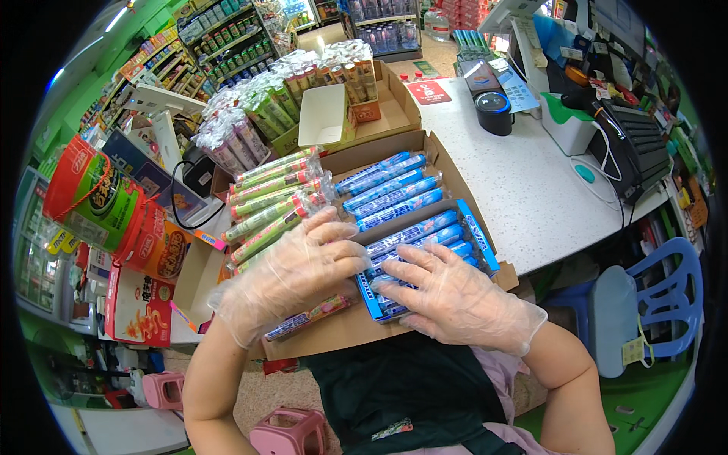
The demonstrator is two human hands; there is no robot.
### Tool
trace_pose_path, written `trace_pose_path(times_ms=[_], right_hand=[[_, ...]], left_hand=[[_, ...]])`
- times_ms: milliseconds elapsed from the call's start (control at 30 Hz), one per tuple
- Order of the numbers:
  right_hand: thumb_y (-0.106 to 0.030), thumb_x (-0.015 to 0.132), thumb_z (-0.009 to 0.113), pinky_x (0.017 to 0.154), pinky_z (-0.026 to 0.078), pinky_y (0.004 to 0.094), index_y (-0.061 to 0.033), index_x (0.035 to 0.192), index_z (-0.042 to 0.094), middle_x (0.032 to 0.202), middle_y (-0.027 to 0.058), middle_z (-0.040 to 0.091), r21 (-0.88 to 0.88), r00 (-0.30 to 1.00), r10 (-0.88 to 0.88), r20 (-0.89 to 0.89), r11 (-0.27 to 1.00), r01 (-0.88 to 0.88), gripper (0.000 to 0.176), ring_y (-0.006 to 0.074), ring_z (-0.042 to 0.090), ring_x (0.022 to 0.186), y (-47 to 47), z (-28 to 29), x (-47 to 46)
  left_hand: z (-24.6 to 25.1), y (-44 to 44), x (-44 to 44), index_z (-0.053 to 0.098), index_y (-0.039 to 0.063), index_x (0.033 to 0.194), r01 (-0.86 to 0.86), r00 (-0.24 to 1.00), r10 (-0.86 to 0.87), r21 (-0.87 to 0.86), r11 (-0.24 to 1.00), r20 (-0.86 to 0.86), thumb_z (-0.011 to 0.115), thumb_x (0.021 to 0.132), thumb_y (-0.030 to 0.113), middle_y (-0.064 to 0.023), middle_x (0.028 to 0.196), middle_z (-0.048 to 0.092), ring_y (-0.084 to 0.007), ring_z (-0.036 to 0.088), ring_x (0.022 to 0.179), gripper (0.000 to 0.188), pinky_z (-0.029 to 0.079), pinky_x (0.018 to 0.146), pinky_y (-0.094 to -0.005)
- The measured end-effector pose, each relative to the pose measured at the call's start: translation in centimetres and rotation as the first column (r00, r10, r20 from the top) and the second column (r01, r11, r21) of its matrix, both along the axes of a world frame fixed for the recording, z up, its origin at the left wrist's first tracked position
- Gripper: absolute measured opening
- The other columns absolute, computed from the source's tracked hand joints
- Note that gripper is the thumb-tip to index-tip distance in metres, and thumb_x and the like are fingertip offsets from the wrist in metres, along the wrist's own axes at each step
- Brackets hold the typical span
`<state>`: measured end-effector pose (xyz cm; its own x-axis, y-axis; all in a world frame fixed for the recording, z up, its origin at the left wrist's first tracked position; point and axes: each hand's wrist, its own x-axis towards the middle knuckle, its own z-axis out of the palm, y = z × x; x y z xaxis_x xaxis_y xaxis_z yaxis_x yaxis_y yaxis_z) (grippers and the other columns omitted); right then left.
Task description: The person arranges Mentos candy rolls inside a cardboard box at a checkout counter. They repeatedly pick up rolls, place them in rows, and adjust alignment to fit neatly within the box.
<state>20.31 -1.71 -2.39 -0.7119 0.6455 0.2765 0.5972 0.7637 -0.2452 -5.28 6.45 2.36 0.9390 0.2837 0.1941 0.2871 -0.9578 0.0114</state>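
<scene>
A shallow cardboard box (364, 336) lies before me on the counter, holding wrapped candy rolls in groups. My right hand (449, 293), in a clear plastic glove, rests with fingers spread on the blue candy rolls (418, 230) in a small blue display box (479, 236). My gloved left hand (301, 264) reaches over the green candy rolls (273, 187), its fingertips by that display box's left side; whether it grips anything is unclear. More blue rolls (392, 190) lie behind the display box. A pink and blue roll (310, 318) lies below my left hand.
Behind stand a white open carton (324, 116) and bagged candy tubes (273, 108). Red-lidded buckets (102, 196) and a red box (138, 307) are at left. On the counter (455, 153) at right are a black round device (493, 112) and a handheld scanner (586, 99).
</scene>
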Motion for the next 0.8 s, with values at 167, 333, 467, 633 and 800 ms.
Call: trace_pose_path(times_ms=[167,333,467,633,800], right_hand=[[-0.026,0.088,0.077,0.119,0.034,0.0556,-0.0094,0.139,0.060,0.146,0.0175,0.055,-0.061,1.000,0.001,0.018,0.998,0.000,0.057,0.0381,0.047,0.142,-0.1,0.4,-0.2],[-0.032,0.086,0.079,0.111,0.039,0.0528,-0.0076,0.124,0.066,0.135,0.0167,0.059,-0.015,0.996,-0.032,-0.084,0.999,0.031,0.047,0.0369,0.052,0.135,-0.2,0.5,-0.6],[-0.038,0.085,0.078,0.087,0.046,0.0458,-0.0043,0.089,0.071,0.100,0.0134,0.065,-0.011,0.972,-0.146,-0.184,0.989,0.146,0.035,0.0337,0.062,0.104,-0.9,1.5,-2.9],[-0.022,0.080,0.077,0.068,0.046,0.0418,-0.0073,0.069,0.061,0.079,0.0107,0.058,0.151,0.949,-0.254,-0.188,0.947,0.283,0.024,0.0302,0.059,0.077,-0.8,-0.6,-6.6],[-0.019,0.083,0.076,0.072,0.048,0.0421,-0.0066,0.078,0.064,0.082,0.0114,0.062,0.070,0.946,-0.265,-0.187,0.957,0.282,0.017,0.0295,0.062,0.081,-1.3,0.1,-6.2]], left_hand=[[0.1,1.4,0.6,0.067,0.008,0.080,0.076,0.996,-0.079,-0.084,0.993,-0.028,0.070,0.074,0.010,-0.0036,0.090,0.068,-0.0252,0.061,0.105,0.007,0.047,0.104,-0.0390],[-0.1,2.5,0.4,0.069,0.008,0.083,0.112,0.993,-0.108,-0.151,0.982,0.038,0.075,0.075,0.011,-0.0041,0.091,0.067,-0.0270,0.058,0.105,0.011,0.047,0.102,-0.0400],[-0.3,2.8,-0.2,0.071,0.008,0.084,0.101,0.995,-0.096,-0.164,0.981,0.041,0.077,0.075,0.013,-0.0042,0.092,0.066,-0.0281,0.057,0.106,0.012,0.048,0.097,-0.0396],[-0.4,3.4,0.4,0.071,0.008,0.081,0.108,0.993,-0.116,-0.175,0.979,-0.032,0.076,0.075,0.013,-0.0037,0.092,0.066,-0.0281,0.057,0.106,0.009,0.049,0.093,-0.0386],[-0.1,2.9,0.3,0.072,0.008,0.086,0.109,0.993,-0.100,-0.153,0.982,0.067,0.076,0.076,0.010,-0.0055,0.105,0.067,-0.0302,0.057,0.112,0.011,0.048,0.100,-0.0439]])
